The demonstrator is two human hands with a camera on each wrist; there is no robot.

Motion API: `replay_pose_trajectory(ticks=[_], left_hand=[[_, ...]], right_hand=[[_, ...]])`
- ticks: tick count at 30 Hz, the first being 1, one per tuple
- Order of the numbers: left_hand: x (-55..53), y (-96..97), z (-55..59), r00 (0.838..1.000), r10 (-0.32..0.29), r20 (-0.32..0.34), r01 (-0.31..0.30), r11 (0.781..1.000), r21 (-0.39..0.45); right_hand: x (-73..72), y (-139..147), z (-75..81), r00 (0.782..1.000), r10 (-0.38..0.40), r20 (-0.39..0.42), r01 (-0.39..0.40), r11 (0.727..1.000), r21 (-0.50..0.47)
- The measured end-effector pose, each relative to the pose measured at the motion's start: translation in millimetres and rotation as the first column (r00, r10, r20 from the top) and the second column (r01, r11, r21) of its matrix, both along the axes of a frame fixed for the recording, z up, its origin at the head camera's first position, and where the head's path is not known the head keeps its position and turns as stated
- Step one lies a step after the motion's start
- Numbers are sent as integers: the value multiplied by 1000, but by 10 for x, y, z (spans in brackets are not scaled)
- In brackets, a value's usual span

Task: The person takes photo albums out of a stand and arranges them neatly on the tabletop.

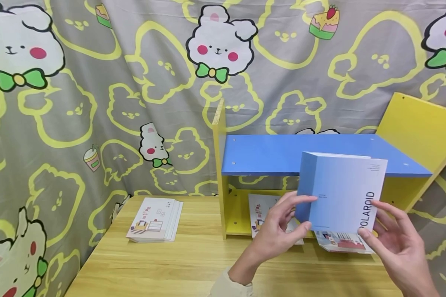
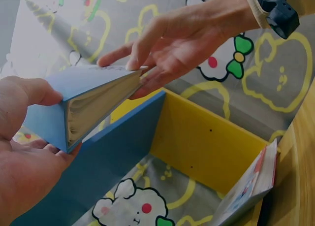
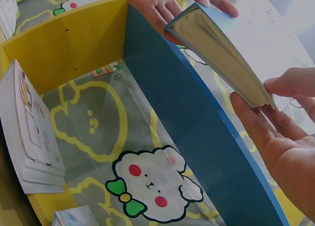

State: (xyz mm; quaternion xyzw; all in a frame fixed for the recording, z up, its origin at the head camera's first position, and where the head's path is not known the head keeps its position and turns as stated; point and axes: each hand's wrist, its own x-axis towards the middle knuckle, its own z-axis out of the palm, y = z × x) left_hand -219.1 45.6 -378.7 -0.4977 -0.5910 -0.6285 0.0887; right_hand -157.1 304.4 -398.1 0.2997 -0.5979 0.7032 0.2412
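A blue-to-white photo album point(image 1: 342, 194) marked POLAROID is held upright in front of the shelf. My left hand point(image 1: 278, 227) grips its blue spine side, with the thumb on one cover and fingers on the other. At the opposite edge my right hand point(image 1: 397, 239) pinches the covers between thumb and fingers. Seen from the left wrist, the album point(image 2: 98, 98) shows its page edges between the covers. The right wrist view also shows these page edges, slightly fanned, on the album point(image 3: 221, 58).
A shelf with a blue board point(image 1: 267, 152) and yellow side panels point(image 1: 420, 136) stands on the wooden table point(image 1: 193, 264). Illustrated booklets point(image 1: 152, 218) lie stacked at left. More booklets point(image 1: 260, 210) and a picture-covered stack point(image 1: 343, 242) lie at the shelf's lower level. A patterned curtain point(image 1: 193, 103) hangs behind.
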Motion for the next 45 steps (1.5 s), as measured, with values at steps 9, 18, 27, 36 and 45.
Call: replay_pose_trajectory(ticks=[9, 18, 27, 36, 45], left_hand=[[8, -58, -60, 998, 37, 53, -37, 999, 2], [64, -149, -106, 988, 86, 127, -82, 996, -32], [108, -216, -149, 983, 154, 103, -148, 987, -69], [121, -286, -209, 982, 174, 68, -171, 984, -46], [104, -365, -226, 978, 206, 20, -205, 978, -44]], right_hand=[[19, -63, 21, 992, -79, 102, 72, 995, 73], [-41, -105, -25, 999, 17, 47, -20, 998, 68], [-21, -149, -39, 986, -66, 154, 43, 988, 147], [-22, -210, -58, 983, -89, 159, 59, 981, 183], [-65, -277, -44, 994, -58, 91, 41, 984, 176]])
